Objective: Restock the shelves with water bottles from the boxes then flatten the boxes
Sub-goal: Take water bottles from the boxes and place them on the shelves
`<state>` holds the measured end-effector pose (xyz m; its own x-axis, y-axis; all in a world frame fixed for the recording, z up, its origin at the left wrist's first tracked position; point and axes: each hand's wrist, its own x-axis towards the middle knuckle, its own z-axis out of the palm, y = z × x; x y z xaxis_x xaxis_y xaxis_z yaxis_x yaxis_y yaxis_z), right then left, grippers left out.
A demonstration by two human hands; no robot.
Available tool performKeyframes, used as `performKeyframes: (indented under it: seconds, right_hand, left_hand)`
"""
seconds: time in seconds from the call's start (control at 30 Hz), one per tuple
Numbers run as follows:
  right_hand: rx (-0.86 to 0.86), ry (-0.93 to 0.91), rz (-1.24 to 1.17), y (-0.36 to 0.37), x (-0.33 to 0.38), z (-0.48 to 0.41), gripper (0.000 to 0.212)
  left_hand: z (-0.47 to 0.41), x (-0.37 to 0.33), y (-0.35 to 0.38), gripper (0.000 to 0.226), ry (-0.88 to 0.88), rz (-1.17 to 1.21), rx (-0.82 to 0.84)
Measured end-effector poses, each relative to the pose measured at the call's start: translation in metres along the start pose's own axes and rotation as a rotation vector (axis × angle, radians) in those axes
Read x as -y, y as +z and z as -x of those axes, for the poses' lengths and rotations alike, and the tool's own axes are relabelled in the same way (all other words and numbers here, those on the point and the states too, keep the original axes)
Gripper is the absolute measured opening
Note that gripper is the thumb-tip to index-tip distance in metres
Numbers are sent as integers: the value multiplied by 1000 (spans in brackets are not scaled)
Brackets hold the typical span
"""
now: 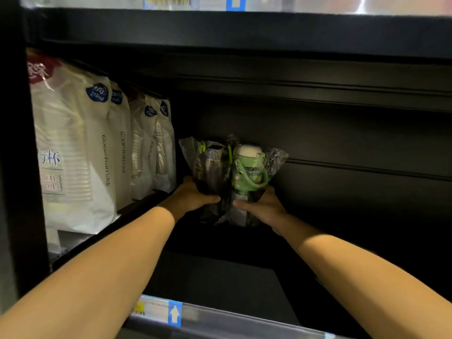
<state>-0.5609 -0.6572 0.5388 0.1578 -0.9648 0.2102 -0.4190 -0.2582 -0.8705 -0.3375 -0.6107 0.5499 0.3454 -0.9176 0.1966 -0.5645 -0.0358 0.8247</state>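
Green bottle: a green water bottle [249, 167] with a white cap and a loop strap, wrapped in clear plastic, stood upright at the centre of the frame, deep in the dark shelf bay.
Dark bottle: a dark bottle [211, 167] in the same crinkled wrap stood upright, touching the green one's left side.
Bases: too dark to tell whether they rested on the shelf board [220, 277].
Left hand: the left hand [193, 194] was clamped round the dark bottle's lower half, thumb across its front.
Right hand: the right hand [263, 206] was wrapped round the green bottle's lower part.
Cup packs: white packs of paper cups [73, 148] stood in a row at left of frame, just beside the dark bottle.
Back panel: black back panel [342, 143] behind the bottles.
Price rail: a price rail [220, 316] ran along the bottom edge, bearing a blue arrow tag [174, 313].
Upper shelf: a black upper shelf [244, 30] spanned the top.
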Motion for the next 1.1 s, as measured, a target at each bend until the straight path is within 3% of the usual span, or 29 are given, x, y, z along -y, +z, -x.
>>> performKeyframes:
  seconds: [0.17,0.3,0.47,0.7,0.8,1.1]
  right_hand:
    - [-54,-5,333,-12,18,41,106]
    - [-67,-25,706,-19,36,101,91]
    - [-134,-45,1018,-19,52,203,73]
    - [-202,-96,1134,-9,75,334,71]
    - [-217,-146,1125,-2,75,380,71]
    - [-68,-223,1140,48,39,466,72]
  left_hand:
    - [34,-16,-16,115,-5,-326,74]
    - [90,-42,-34,99,-15,-586,102]
    - [187,-46,-60,62,220,-750,30]
    - [313,-17,-94,46,436,-780,-45]
    - [352,4,-107,53,465,-813,-87]
    - [448,79,-124,68,274,-885,-44]
